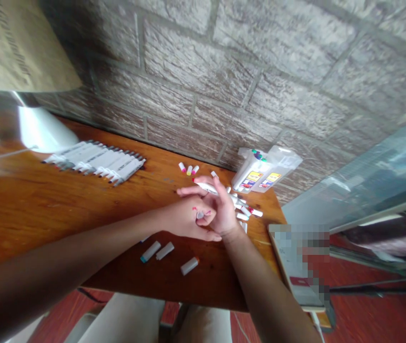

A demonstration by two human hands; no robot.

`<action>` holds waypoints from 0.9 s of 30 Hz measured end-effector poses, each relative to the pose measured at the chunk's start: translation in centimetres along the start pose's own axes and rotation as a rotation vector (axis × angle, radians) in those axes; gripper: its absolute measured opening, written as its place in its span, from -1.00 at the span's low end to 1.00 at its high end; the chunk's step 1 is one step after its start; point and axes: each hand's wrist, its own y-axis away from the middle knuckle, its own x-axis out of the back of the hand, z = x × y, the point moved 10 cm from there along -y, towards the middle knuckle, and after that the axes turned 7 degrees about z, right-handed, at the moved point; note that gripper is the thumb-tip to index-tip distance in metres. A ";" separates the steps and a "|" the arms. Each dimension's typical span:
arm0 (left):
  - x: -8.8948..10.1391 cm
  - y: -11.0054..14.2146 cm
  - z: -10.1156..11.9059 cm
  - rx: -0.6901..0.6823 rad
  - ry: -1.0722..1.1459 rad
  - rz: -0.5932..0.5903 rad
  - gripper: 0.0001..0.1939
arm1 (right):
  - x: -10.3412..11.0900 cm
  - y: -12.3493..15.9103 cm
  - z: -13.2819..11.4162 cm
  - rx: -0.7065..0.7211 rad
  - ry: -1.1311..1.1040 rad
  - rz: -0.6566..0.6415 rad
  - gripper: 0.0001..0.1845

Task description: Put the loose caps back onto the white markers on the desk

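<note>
Both my hands meet over the wooden table [27, 209] near its right end. My left hand [185, 216] is closed around a white marker cap with a pink end. My right hand [220, 205] grips a white marker [206, 187] that sticks out to the left between its fingers. Loose white caps with coloured tips [188, 169] lie just beyond the hands, and three more caps [163, 251] lie in front of them. A pile of short markers [246, 209] sits to the right of my right hand.
A neat row of several white markers [99, 162] lies at the back left. A clear plastic marker case [263, 169] leans against the brick wall. A phone [296, 267] rests at the table's right edge. A white lamp base [42, 126] stands far left.
</note>
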 end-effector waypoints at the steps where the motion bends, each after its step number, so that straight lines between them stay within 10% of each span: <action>1: -0.8 0.2 0.3 -0.031 0.008 -0.053 -0.54 | -0.2 0.2 0.3 -0.021 0.017 -0.003 -0.48; 5: -2.7 0.8 1.1 -0.112 0.039 -0.203 -0.50 | -0.8 0.6 0.9 -0.056 0.068 -0.030 -0.50; 14: -0.1 0.1 1.2 -0.069 0.113 -0.106 -0.53 | -0.4 0.2 -1.5 0.118 0.072 0.076 -0.53; 27: -0.9 1.0 2.1 -0.190 0.077 -0.061 -0.61 | -1.2 1.0 -0.9 0.052 0.000 0.000 -0.50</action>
